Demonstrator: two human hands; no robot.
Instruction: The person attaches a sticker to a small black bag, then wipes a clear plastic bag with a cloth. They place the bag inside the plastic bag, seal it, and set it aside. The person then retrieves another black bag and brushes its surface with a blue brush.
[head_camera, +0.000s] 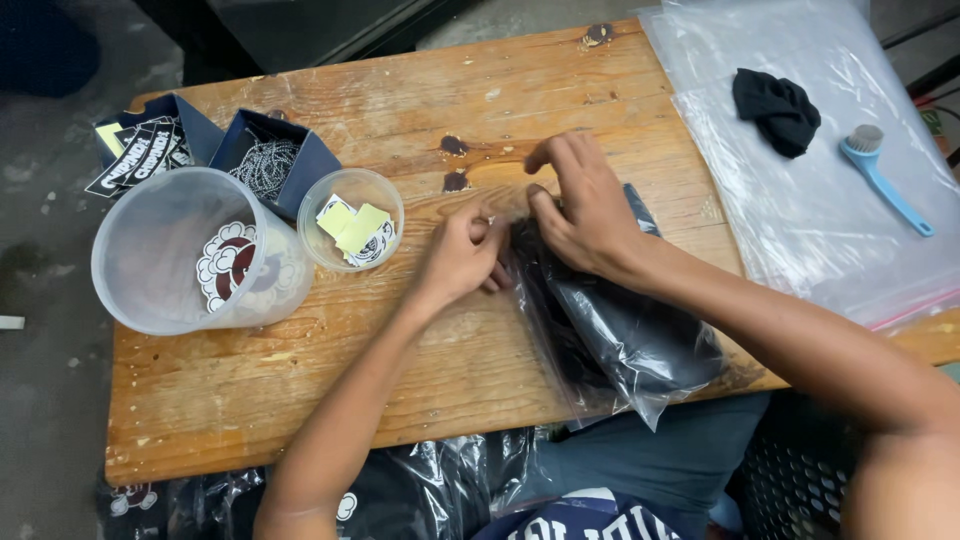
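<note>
- Two hands of mine meet at the upper end of a clear plastic bag stuffed with dark fabric, which lies on the wooden table right of its middle.
- My left hand pinches the bag's mouth from the left, fingers curled tight on the plastic edge.
- My right hand presses down on the same end from above, thumb and bent fingers closed narrowly on the film; its forefinger sticks up a little.
- That bag's long axis runs on a slant: its mouth points up and left toward the table's centre, its closed bottom points down and right, reaching the near edge of the table and hanging slightly over it.
- Left of my hands, well apart from the bag, stands a small clear cup with yellow and white stickers inside, and beside it a large clear tub holding a round red-and-white sticker.
- Behind those sit two dark blue boxes, one with ball chains, one with black printed stickers.
- Off to the right lie big clear plastic sheets; on them rest a crumpled black cloth and a light blue brush.
</note>
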